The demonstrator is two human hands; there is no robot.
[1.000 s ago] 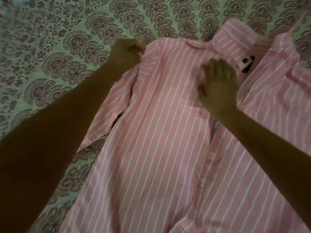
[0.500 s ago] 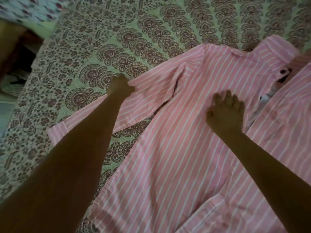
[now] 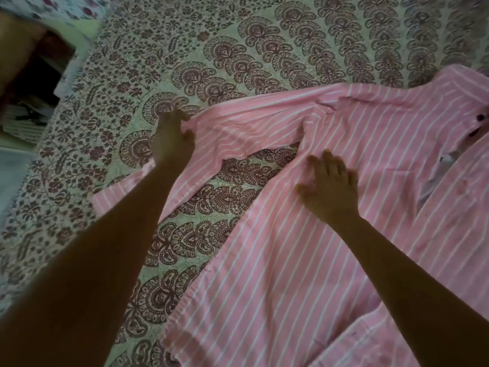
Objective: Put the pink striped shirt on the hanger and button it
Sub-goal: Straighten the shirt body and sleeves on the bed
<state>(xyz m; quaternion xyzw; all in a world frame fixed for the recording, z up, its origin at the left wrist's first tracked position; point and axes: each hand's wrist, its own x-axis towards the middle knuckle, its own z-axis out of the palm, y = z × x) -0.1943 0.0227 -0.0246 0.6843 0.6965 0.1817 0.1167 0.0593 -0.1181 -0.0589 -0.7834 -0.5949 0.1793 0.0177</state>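
Observation:
The pink striped shirt lies spread front-up on a patterned bedspread, collar toward the upper right. Its left sleeve stretches out to the left across the bed. My left hand pinches the upper edge of that sleeve about midway along it. My right hand rests flat with fingers spread on the shirt's front panel, below the armpit. Dark buttons show near the collar at the right edge. No hanger is visible in this view.
The green bedspread with maroon floral print covers the whole surface. At the far left the bed edge drops off to a dark gap with some striped items on the floor.
My left hand has pulled the sleeve outward to the left, straightening it. My right hand slid down and left from the chest near the collar to the panel by the armpit. The view shifted left.

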